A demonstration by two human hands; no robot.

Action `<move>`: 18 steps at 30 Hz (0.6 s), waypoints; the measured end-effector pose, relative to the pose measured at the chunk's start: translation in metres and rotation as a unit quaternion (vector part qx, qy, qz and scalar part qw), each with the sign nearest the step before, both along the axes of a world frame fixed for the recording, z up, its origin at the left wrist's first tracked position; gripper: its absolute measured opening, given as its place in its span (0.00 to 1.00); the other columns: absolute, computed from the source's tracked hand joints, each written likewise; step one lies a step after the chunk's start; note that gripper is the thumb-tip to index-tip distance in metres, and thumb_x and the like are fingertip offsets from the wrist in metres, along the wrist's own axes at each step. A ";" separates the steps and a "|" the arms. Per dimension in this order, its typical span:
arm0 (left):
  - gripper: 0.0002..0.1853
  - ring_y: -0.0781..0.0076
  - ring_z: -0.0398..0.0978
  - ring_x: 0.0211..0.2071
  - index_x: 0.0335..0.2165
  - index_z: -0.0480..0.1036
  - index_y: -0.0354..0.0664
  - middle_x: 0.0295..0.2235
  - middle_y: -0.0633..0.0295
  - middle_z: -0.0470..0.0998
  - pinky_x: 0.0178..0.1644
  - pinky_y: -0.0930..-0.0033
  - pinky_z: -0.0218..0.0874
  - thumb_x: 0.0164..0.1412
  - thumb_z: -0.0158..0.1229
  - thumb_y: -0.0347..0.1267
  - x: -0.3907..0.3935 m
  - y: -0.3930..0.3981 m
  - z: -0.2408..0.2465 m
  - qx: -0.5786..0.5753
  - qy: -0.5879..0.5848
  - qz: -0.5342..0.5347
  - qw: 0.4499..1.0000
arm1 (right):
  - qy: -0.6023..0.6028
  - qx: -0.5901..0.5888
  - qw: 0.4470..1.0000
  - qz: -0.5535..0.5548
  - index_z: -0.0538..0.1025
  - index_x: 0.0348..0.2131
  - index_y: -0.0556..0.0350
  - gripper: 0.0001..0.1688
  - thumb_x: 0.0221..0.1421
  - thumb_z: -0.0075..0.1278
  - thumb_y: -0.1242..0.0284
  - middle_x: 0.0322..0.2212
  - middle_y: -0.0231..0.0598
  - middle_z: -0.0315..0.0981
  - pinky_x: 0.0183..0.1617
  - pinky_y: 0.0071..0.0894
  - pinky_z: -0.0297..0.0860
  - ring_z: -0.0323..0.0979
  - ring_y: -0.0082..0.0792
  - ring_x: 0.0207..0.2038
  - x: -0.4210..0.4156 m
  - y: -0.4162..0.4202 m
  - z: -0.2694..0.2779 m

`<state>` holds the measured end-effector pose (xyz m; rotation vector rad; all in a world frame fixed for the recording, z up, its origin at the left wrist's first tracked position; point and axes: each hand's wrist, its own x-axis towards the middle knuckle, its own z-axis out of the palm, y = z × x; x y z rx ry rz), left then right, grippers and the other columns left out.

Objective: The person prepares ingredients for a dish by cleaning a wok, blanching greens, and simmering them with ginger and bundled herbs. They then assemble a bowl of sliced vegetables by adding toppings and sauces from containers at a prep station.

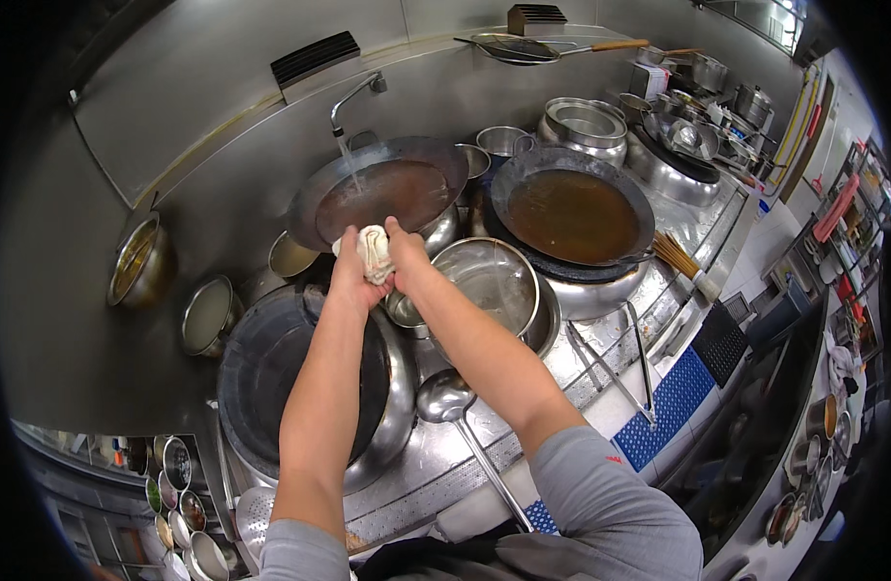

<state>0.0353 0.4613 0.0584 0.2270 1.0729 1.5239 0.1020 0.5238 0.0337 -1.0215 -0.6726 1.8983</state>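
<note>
A bunched white cloth is squeezed between my left hand and my right hand, just over the near rim of a tilted wok. Water runs from a wall faucet into the reddish-brown liquid in that wok. Below my forearms lies a large dark wok in a steel burner ring. Beside my right forearm are a round strainer with a metal rim and a steel ladle.
Right of the strainer, a second wok holds brown liquid. A bamboo wok brush and metal tongs lie near the counter's front edge. Steel pots stand at left. A wood-handled mesh skimmer rests along the back wall.
</note>
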 end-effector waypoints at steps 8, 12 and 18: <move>0.13 0.62 0.78 0.27 0.29 0.74 0.48 0.27 0.62 0.78 0.32 0.56 0.72 0.63 0.44 0.39 -0.033 0.038 -0.036 0.058 -0.049 0.002 0.997 | 0.048 -0.025 0.998 -0.021 0.64 0.48 0.74 0.32 0.60 0.53 0.60 0.41 0.55 0.72 0.38 0.41 0.74 0.76 0.42 0.38 -0.011 -0.012 0.000; 0.12 0.62 0.77 0.26 0.26 0.74 0.47 0.25 0.61 0.77 0.31 0.56 0.71 0.62 0.47 0.37 -0.035 0.055 -0.051 0.126 -0.080 0.043 0.988 | 0.144 0.002 0.989 -0.045 0.77 0.38 0.64 0.19 0.60 0.51 0.63 0.32 0.44 0.78 0.34 0.42 0.75 0.78 0.38 0.31 -0.021 -0.005 -0.010; 0.07 0.62 0.74 0.20 0.25 0.72 0.47 0.22 0.62 0.75 0.25 0.57 0.69 0.58 0.53 0.33 -0.031 0.065 -0.041 0.031 -0.100 0.153 0.983 | 0.143 -0.001 0.989 -0.026 0.75 0.39 0.74 0.18 0.55 0.52 0.72 0.35 0.50 0.76 0.33 0.41 0.74 0.78 0.40 0.31 -0.018 -0.008 -0.009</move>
